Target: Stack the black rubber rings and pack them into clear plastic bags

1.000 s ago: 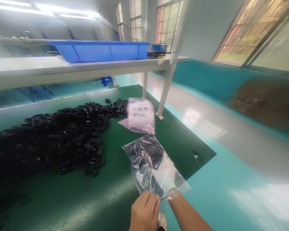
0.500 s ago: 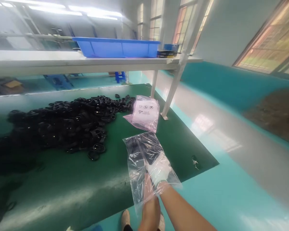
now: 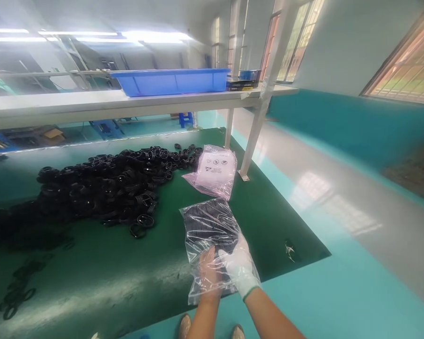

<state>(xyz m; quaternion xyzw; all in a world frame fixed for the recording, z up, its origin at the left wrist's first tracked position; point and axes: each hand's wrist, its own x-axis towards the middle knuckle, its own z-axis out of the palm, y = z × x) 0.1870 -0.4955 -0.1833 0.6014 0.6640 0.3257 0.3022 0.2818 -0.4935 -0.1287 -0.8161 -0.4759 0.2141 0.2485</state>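
A clear plastic bag [image 3: 194,252] lies over the green surface, its open end toward me. Inside its far half is a stack of thin, dark flat pieces [image 3: 212,219]; their exact kind is unclear. My bare left hand [image 3: 208,266] reaches into the bag under the film, with the fingers stretched forward against the near side of the stack. In a white glove, my right hand [image 3: 240,263] is curled around the right side of the bag at the stack's right edge. Its fingertips are partly hidden by glare and film.
A large pile of black ring-shaped parts [image 3: 106,188] covers the left of the green tabletop [image 3: 169,263]. A pink printed bag [image 3: 215,172] lies beyond my hands, near a white shelf post [image 3: 252,141]. Above, a blue bin [image 3: 173,82] stands on the shelf [image 3: 92,103].
The dark pieces now lie more evenly across the far end of the bag. My left hand has drawn back from them slightly, and the right hand has shifted toward the bag's right edge.
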